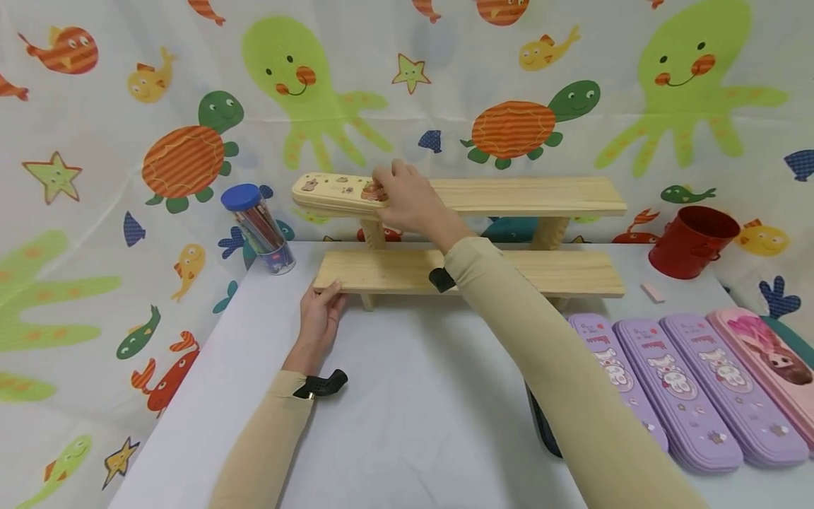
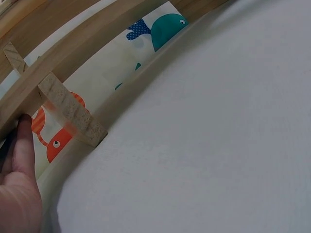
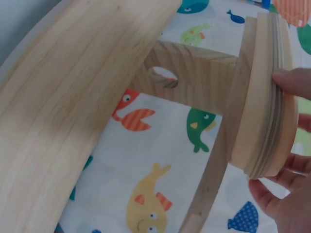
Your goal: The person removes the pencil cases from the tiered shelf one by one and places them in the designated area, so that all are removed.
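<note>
On the left end of the upper board lies a cream zip pencil case (image 1: 337,189) with small printed pictures. My right hand (image 1: 410,198) grips its right end; in the right wrist view the thumb and fingers of that hand (image 3: 294,184) hold the case (image 3: 267,97) by its zipped edges. The two-tier wooden shelf (image 1: 470,274) stands on the white table. My left hand (image 1: 320,318) holds the lower board's left front corner, thumb on top and fingers underneath. From below, the left wrist view shows this hand (image 2: 19,179) against the board (image 2: 73,53).
Left of the shelf stands a clear tub of pencils (image 1: 257,230) with a blue lid. To the right are a red bucket (image 1: 693,242), a pink eraser (image 1: 652,293), purple pencil cases (image 1: 677,396) and a pink one (image 1: 769,360). A dark object (image 1: 542,424) is partly hidden by my right sleeve.
</note>
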Action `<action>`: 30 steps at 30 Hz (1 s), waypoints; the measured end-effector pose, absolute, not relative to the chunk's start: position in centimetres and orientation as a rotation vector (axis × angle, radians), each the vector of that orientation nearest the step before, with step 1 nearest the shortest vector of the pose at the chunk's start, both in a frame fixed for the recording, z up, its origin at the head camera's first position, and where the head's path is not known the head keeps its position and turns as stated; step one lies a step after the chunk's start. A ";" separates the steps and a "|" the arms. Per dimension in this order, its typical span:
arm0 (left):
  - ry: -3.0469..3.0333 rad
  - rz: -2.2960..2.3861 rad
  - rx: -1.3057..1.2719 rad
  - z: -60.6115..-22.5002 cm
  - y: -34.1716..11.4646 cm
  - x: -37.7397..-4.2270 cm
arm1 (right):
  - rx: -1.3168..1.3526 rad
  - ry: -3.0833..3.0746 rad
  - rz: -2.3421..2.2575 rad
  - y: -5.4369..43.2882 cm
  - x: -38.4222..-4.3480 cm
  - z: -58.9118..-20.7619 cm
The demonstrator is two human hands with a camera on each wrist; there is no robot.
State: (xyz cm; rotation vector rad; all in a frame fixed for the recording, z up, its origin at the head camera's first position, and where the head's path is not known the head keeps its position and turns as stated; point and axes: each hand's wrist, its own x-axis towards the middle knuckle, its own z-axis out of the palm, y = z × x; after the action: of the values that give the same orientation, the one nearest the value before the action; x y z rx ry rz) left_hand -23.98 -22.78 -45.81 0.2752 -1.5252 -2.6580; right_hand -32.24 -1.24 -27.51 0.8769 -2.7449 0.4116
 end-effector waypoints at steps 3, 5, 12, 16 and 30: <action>-1.523 -2.661 0.265 -45.8 -22.8 -24.0 | 0.872 -2.760 0.311 -0.9 -31.9 -27.2; -1.529 -2.663 0.268 -45.8 -22.8 -24.0 | 0.864 -2.773 0.238 -0.7 -31.6 -27.1; -1.537 -2.669 0.273 -45.8 -22.8 -24.0 | 0.831 -2.838 0.084 0.2 -31.0 -26.5; -1.534 -2.672 0.275 -45.6 -22.7 -23.9 | 0.821 -2.873 0.107 0.7 -30.7 -26.2; -1.539 -2.677 0.253 -45.5 -22.7 -23.6 | 0.888 -2.803 0.283 1.5 -29.5 -26.5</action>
State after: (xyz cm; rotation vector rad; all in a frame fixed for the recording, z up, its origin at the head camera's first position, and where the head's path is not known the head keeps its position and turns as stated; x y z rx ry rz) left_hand -23.61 -22.68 -45.50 0.2530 -1.5393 -2.6766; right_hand -29.54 1.47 -26.46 0.8885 -2.8029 0.2829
